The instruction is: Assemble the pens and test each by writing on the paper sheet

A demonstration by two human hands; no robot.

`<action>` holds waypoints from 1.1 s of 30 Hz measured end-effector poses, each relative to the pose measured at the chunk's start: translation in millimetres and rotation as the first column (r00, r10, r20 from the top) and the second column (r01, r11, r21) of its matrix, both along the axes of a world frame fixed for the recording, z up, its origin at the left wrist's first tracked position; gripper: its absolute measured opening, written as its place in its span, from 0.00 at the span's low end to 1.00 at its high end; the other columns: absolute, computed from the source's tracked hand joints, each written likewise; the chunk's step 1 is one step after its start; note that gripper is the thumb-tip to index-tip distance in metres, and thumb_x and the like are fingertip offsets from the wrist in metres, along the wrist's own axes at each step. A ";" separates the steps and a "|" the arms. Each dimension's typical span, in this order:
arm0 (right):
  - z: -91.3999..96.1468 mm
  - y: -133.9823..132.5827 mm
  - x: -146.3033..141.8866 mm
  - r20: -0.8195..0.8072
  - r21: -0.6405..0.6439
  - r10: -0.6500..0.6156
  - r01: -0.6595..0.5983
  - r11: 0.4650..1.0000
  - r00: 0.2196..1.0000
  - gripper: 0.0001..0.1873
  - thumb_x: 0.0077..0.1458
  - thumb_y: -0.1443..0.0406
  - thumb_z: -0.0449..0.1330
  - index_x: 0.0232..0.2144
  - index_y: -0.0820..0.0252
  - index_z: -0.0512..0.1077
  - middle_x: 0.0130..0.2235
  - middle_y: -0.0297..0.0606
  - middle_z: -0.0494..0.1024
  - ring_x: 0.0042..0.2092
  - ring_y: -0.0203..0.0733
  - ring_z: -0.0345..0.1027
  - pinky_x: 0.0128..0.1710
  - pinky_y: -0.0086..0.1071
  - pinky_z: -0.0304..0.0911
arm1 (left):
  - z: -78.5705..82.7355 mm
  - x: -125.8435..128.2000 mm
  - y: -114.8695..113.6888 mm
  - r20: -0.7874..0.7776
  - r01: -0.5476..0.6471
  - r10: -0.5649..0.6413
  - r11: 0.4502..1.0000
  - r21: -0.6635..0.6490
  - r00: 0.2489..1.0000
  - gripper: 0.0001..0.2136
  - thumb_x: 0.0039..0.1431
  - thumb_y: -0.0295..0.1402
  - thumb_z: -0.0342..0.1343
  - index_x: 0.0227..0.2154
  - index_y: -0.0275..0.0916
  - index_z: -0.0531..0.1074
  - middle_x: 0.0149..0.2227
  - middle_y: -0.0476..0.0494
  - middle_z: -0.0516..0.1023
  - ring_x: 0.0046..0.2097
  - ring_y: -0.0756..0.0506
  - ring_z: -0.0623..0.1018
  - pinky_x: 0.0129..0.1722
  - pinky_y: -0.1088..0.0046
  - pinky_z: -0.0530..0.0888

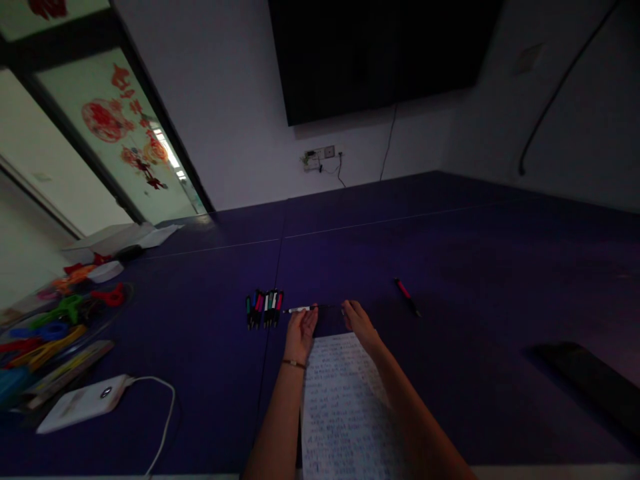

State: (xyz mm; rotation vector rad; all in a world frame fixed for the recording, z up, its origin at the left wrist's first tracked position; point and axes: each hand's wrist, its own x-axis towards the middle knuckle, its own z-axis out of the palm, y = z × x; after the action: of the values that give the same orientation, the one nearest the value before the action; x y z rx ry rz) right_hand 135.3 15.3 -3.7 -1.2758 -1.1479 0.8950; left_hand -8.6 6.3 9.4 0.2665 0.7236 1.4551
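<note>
My left hand is closed on a white and black pen, held sideways just above the purple table. A thin dark length sticks out of the pen's right end, towards my other hand. My right hand pinches something small at its fingertips, a short gap from that end; its kind is too small to tell. Below both hands lies a handwritten sheet of paper, partly covered by my right forearm. Left of my left hand, several pens lie side by side in a row. A pink and black pen rests alone to the right.
On the left are a white power bank with a cable, and a tray of coloured scissors. A dark phone-like slab lies at the right. The purple table meets the wall below a black screen.
</note>
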 end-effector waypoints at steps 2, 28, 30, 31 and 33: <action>-1.7 1.9 0.2 -0.103 -0.019 0.066 -0.069 0.997 0.992 0.18 0.44 0.54 0.50 0.30 0.62 0.67 0.16 0.29 0.63 0.17 0.33 0.56 0.16 0.27 0.53 | 0.3 -0.2 0.3 0.023 0.003 -0.003 1.000 -0.022 1.000 0.04 0.51 0.21 0.49 0.28 0.30 0.67 0.31 0.36 0.75 0.35 0.46 0.76 0.38 0.73 0.72; 5.4 -9.9 -6.3 0.246 0.165 0.132 -0.175 0.971 0.960 0.13 0.47 0.60 0.52 0.34 0.57 0.71 0.32 0.36 0.76 0.34 0.40 0.69 0.35 0.32 0.64 | -1.8 7.7 -5.1 -0.077 0.163 -0.163 0.987 -0.006 0.984 0.04 0.45 0.23 0.55 0.27 0.33 0.68 0.29 0.40 0.75 0.30 0.48 0.76 0.32 0.74 0.73; 2.2 -8.3 -1.8 0.305 0.159 0.014 -0.066 0.985 0.952 0.15 0.51 0.60 0.49 0.38 0.58 0.69 0.33 0.38 0.76 0.34 0.40 0.69 0.36 0.33 0.63 | 0.4 5.7 -4.1 -0.040 0.090 -0.091 0.996 -0.029 0.995 0.03 0.48 0.22 0.53 0.27 0.33 0.68 0.29 0.40 0.75 0.30 0.49 0.76 0.31 0.76 0.73; 0.0 -6.9 1.3 0.361 0.163 -0.054 -0.006 0.987 0.931 0.16 0.52 0.60 0.47 0.38 0.59 0.69 0.33 0.39 0.75 0.35 0.41 0.69 0.36 0.34 0.63 | 1.5 4.0 -3.2 -0.019 0.050 -0.051 0.998 -0.044 0.999 0.03 0.49 0.22 0.51 0.27 0.32 0.68 0.29 0.40 0.75 0.31 0.49 0.76 0.31 0.77 0.73; -4.9 -3.9 6.8 0.512 0.183 -0.145 0.057 0.981 0.847 0.15 0.52 0.62 0.47 0.36 0.60 0.71 0.34 0.42 0.75 0.37 0.43 0.67 0.38 0.36 0.61 | 3.1 0.7 -1.3 0.026 -0.001 0.003 0.997 -0.075 1.000 0.04 0.51 0.21 0.49 0.26 0.32 0.68 0.28 0.40 0.75 0.30 0.50 0.76 0.30 0.78 0.73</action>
State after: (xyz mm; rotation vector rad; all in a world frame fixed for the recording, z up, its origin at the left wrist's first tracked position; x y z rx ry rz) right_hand 142.1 11.4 -8.6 -1.4756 -1.5261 0.3620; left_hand -7.9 5.0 12.4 0.1887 0.7563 1.4280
